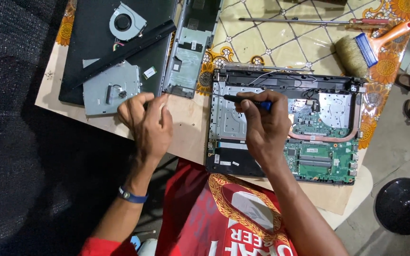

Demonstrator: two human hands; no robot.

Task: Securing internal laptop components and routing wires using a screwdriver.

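Right now the right hand (266, 125) is curled around a blue-handled screwdriver (247, 101), thumb and fingers pinching the handle, with the thin shaft running out to the left of the knuckles over the metal plate of the opened laptop (330, 156). That laptop lies directly under and to the right of this hand, its green board (321, 161) and copper pipe (328, 138) just right of the wrist.

The left hand (147, 123) rests on the bare table (188, 123), fingers bent and drawn together; whether they pinch anything I cannot tell. Its fingertips touch the edge of a grey drive (103, 92), which lies just above and left of it. Beyond that drive sit a black panel (86, 42), a round fan (125, 22) and a black strip (124, 54). A grey bracket (191, 52) lies above the gap between the 2 hands.

Well above the right hand, on the patterned cloth (262, 42), lie a long screwdriver (309, 21) and, to its right, a brush (368, 47) with an orange handle. A blue band (131, 195) circles the left wrist.
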